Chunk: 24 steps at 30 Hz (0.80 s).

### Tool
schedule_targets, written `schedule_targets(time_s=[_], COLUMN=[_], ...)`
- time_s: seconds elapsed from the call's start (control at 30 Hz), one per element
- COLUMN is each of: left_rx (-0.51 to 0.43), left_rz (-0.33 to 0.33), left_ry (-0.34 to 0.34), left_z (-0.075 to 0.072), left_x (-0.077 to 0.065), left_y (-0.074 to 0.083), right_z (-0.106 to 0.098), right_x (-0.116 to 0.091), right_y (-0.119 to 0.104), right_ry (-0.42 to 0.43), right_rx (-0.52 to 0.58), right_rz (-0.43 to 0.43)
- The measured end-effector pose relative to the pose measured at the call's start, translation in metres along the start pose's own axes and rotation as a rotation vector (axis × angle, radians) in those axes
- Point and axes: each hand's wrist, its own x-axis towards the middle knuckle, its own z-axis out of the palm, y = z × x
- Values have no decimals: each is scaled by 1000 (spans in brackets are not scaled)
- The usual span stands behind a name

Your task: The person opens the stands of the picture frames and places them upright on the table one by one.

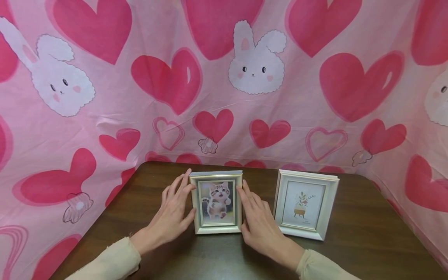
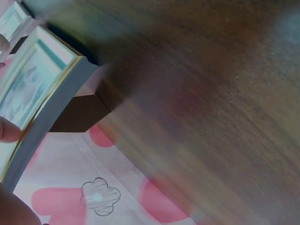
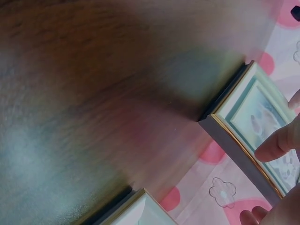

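A pale picture frame [image 1: 238,206] with gold edging and a kitten picture [image 1: 217,202] stands upright on the dark wooden table, facing me. On its left side my left hand [image 1: 171,212] holds the edge, with fingertips by the upper corner and the thumb lower down. My right hand [image 1: 260,223] holds the opposite side. In the right wrist view its thumb [image 3: 276,145] lies over the front of the kitten frame [image 3: 234,136], and other fingertips [image 3: 253,214] show beside the edge. A fingertip [image 2: 7,131] overlaps the frame front [image 2: 51,58] in the left wrist view.
A second white picture frame [image 1: 329,206] with a potted plant picture stands to the right, slightly angled, just beyond my right hand. The wooden table [image 1: 364,233] ends at a pink cloth [image 1: 217,101] printed with hearts and rabbits, which hangs behind and at both sides.
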Motion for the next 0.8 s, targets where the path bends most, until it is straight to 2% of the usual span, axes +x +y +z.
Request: schedule_targets(time_s=[0.53,0.8], left_rx=[-11,-17], left_rz=[-26,0], left_ry=[-14,-24], left_z=[-1,0], left_x=[0,1], left_y=[-3,-4], right_z=[-1,-4], right_x=[2,-4], right_y=[-4,-7], right_ry=[-56,-66], right_rx=[2,-33], right_rz=[18,1])
